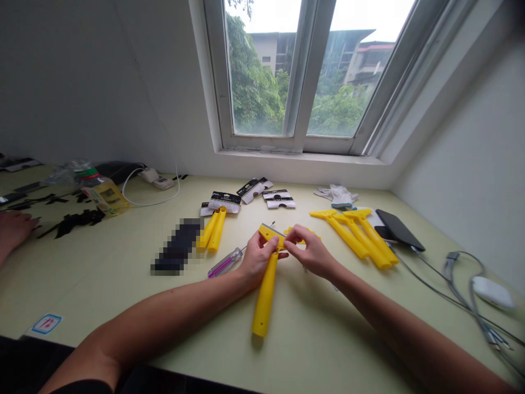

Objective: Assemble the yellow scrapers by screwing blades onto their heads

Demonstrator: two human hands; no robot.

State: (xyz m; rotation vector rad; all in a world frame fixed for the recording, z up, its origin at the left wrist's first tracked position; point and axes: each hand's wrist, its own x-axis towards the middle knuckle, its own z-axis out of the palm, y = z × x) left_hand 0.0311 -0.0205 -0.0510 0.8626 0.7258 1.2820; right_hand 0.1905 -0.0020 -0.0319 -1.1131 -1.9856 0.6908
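Observation:
A yellow scraper [264, 295] is in my left hand [256, 260], its handle pointing toward me and its wide head tilted away. My left thumb presses on the neck below the head, and a grey blade strip shows along the head's far edge. My right hand [311, 253] has thumb and fingertips pinched together at the right part of the head; whatever is between them is too small to make out. Just left of my left hand lies a screwdriver [225, 262] with a clear and purple handle. Yellow plastic pieces [303, 235] are partly hidden behind my right hand.
Several yellow scrapers [371, 246] lie at the right, near white gloves [336, 195], a dark phone [400, 230] and grey cables [455, 273]. Yellow handles [217, 230] and black-and-white packages [225, 202] are left of centre. A bottle [106, 194] and another person's hand [16, 230] are farther left.

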